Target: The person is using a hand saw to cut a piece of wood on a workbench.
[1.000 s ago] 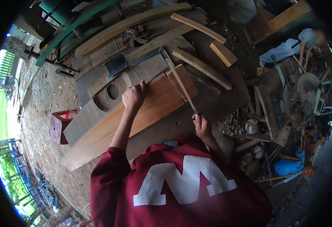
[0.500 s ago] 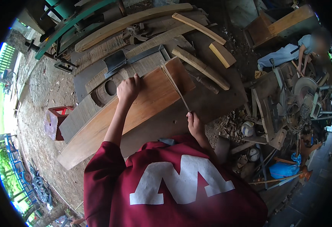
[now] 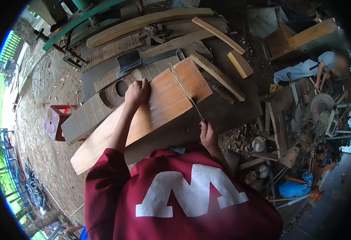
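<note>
A long reddish-brown wooden board (image 3: 159, 108) lies slanted in front of me, its near-left end narrowing. At its far edge my left hand (image 3: 136, 94) is closed, fingers curled around the edge and thumb up. A thin, long strip-like tool (image 3: 182, 86) lies across the board near its right end; its pale part rests on the wood and a narrow darker part runs toward me. My right hand (image 3: 208, 134), just off the board's near edge, pinches that narrow end. The tool's exact kind cannot be made out.
Beneath the board is a dark worktable (image 3: 239, 108) with curved wooden pieces (image 3: 217, 76), a wood block (image 3: 240, 64) and a black metal piece (image 3: 129, 61). A green machine frame (image 3: 83, 24) stands far left, a red stool (image 3: 59, 122) left. At right, a person (image 3: 323, 68) crouches near a round disc (image 3: 322, 105).
The board has shifted slightly right, its near-left end moving up and right. The strip-like tool still lies across it, and both hands keep their holds. The whole view has tilted a little.
</note>
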`<state>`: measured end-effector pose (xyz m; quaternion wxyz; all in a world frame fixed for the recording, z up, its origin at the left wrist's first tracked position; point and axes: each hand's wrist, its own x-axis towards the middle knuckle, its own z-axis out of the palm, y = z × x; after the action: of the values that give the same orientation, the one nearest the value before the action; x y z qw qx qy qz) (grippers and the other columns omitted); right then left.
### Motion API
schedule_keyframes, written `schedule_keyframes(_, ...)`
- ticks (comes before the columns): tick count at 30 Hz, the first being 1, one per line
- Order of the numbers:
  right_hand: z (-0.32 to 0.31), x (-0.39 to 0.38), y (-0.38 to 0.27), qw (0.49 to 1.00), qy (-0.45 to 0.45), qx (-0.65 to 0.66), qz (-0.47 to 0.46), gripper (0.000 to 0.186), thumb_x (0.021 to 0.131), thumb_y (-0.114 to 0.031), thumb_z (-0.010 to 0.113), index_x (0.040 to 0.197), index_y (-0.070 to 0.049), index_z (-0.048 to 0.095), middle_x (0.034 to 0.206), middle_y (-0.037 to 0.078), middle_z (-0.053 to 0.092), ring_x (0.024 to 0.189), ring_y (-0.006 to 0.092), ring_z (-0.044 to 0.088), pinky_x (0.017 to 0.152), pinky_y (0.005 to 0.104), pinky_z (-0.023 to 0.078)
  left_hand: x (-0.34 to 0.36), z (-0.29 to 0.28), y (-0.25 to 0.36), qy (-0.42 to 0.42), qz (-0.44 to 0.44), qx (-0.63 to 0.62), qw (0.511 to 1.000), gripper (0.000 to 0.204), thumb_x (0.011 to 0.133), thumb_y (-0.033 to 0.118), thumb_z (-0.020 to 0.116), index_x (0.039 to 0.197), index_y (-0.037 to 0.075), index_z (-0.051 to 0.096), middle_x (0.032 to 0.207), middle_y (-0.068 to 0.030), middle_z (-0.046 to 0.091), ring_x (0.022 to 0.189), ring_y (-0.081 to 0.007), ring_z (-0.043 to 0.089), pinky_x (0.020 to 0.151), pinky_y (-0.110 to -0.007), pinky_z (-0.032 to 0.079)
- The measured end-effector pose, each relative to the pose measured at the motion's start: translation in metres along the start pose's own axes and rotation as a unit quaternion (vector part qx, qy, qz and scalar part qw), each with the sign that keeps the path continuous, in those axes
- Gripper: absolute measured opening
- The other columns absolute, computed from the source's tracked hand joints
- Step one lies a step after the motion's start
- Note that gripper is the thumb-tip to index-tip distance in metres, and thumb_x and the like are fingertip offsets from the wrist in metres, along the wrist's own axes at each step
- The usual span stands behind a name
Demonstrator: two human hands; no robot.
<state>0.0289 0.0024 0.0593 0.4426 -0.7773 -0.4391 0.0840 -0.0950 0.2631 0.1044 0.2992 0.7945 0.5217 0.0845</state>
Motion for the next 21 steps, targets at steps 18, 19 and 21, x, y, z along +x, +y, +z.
schedule_keyframes(18,-0.002,-0.009,0.003,0.988,0.047,-0.142,-0.043,0.013,0.08,-0.015,0.047,0.078,-0.002,0.048,0.058,0.016,0.051,0.052,0.034,0.052,0.041,0.0382,0.037,-0.003,0.017,-0.01,-0.024,0.032,0.028,0.999,0.047,0.078,0.037,0.031,0.069,-0.001,0.057,0.075,-0.0249,0.055,0.074,-0.0386,0.053,0.069,-0.043,0.042)
schedule_keyframes(19,0.0,-0.009,0.003,0.986,0.058,-0.148,-0.043,0.013,0.08,-0.015,0.047,0.078,-0.002,0.048,0.058,0.016,0.051,0.052,0.0341,0.052,0.041,0.0385,0.037,-0.004,0.017,-0.006,-0.026,0.031,0.022,0.999,0.047,0.078,0.037,0.031,0.068,-0.001,0.058,0.075,-0.0249,0.055,0.074,-0.0388,0.053,0.069,-0.043,0.042)
schedule_keyframes(21,0.001,-0.007,0.001,0.986,0.055,-0.157,-0.031,0.013,0.08,-0.015,0.047,0.078,-0.002,0.048,0.057,0.016,0.051,0.052,0.0341,0.052,0.041,0.0387,0.037,-0.005,0.017,-0.003,-0.027,0.03,0.016,0.999,0.047,0.078,0.037,0.031,0.068,-0.001,0.058,0.074,-0.0249,0.055,0.073,-0.039,0.053,0.069,-0.043,0.042)
